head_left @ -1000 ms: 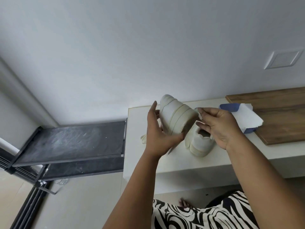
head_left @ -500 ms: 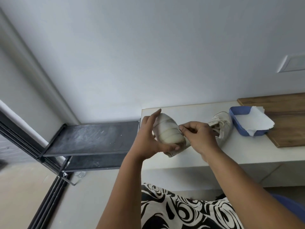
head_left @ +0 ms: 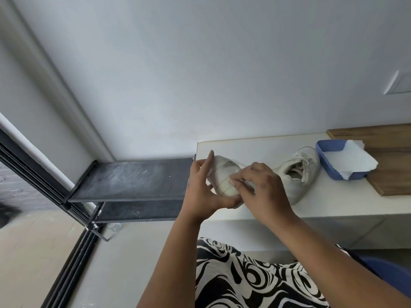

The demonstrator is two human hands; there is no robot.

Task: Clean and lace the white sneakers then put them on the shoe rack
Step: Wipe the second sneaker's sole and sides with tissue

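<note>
My left hand grips a white sneaker from the left and holds it above the table's left end, sole side turned toward me. My right hand lies over the sneaker's right side, fingers pinched against the sole on what looks like a small piece of white tissue, mostly hidden. The second white sneaker rests on the white table just right of my hands, its opening facing me. The black shoe rack stands left of the table, with its top shelf bare.
A blue tray holding white tissue paper sits at the table's back right, partly on a wooden board. A wall runs behind the table. My patterned clothing fills the bottom of the view.
The view has swung left, bringing the shoe rack closer to centre. The sneaker in my hands came down from upright and nearer the table's left end, and my right hand has shifted along the sole.
</note>
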